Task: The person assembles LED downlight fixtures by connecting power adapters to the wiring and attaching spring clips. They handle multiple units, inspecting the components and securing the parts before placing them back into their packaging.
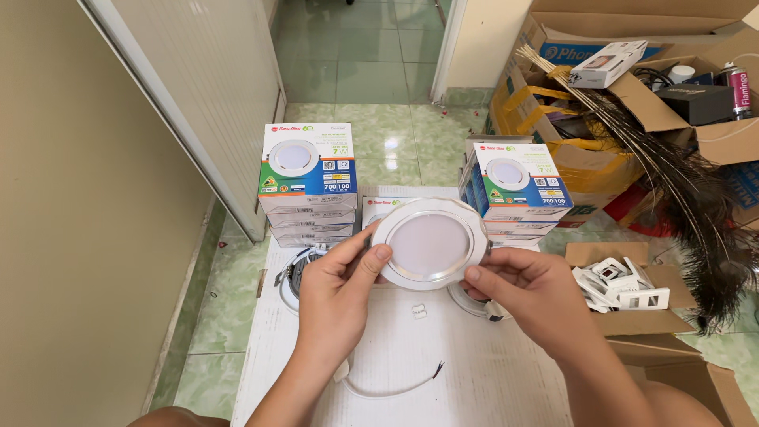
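I hold a round white recessed ceiling light (429, 241) face up above a white work surface (443, 372). My left hand (340, 289) grips its left rim with the thumb on the edge. My right hand (526, 285) grips its lower right rim. A white cable with bare ends (395, 387) hangs down by my left wrist and lies on the surface. A small white connector (419, 313) lies just below the light.
Two stacks of light boxes stand behind, one on the left (308, 182) and one on the right (518, 190). Another light fitting (294, 273) lies behind my left hand. At right are an open carton of white plastic parts (624, 286), peacock feathers (680, 174) and cardboard boxes (632, 87).
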